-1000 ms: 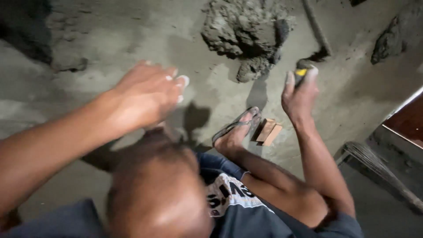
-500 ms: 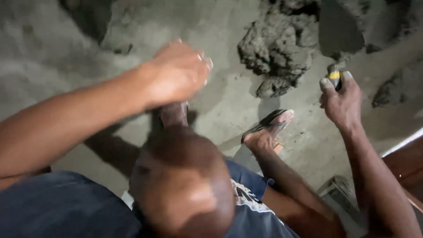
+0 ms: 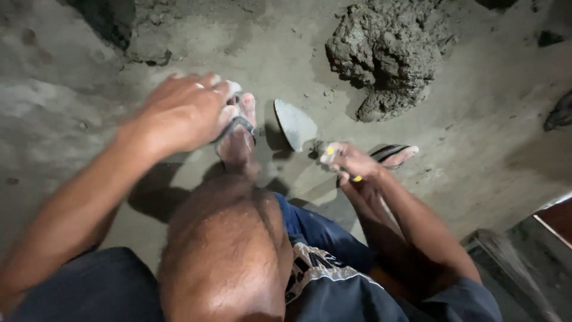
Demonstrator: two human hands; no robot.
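My right hand [image 3: 348, 162] is clenched round the yellow-marked handle of a trowel [image 3: 296, 124], whose grey, mortar-smeared blade points to eleven o'clock, just above the floor [image 3: 465, 155]. Swinging it carelessly could nick my sandalled left foot [image 3: 238, 128], just beside the blade at nine o'clock. My left hand [image 3: 185, 110] hovers there, released. The mortar heap [image 3: 387, 53] sits at one o'clock.

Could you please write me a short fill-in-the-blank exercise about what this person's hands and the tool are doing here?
1. The right hand grips a trowel by its ____ handle.
2. The left hand rests over the toes of the left ____.
3. The mound of mortar lies on the ____, apart from the blade.

Missing words: yellow; foot; floor
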